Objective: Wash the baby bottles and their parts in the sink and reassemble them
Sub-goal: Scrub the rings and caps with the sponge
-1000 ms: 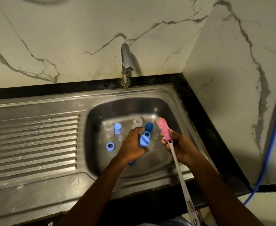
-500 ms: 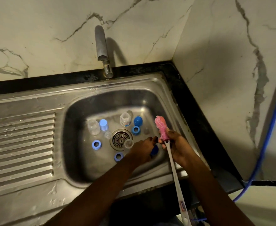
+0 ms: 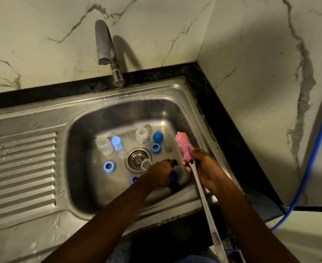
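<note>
Baby bottle parts lie in the steel sink. A clear bottle and a light-blue cap stand left of the drain. Behind the drain are a second clear bottle, a dark blue cap, a blue ring and a clear nipple. Two more blue rings lie in front. My left hand is low at the basin's right front, fingers curled over a blue bottle part. My right hand grips a bottle brush just below its pink head.
The faucet stands behind the basin and no water is running. A ribbed draining board lies to the left. Marble walls close the back and right. A blue hose hangs at the far right.
My left hand has dropped from above the middle of the basin to its right front floor, still holding the blue part. The right hand keeps the brush upright in the same place.
</note>
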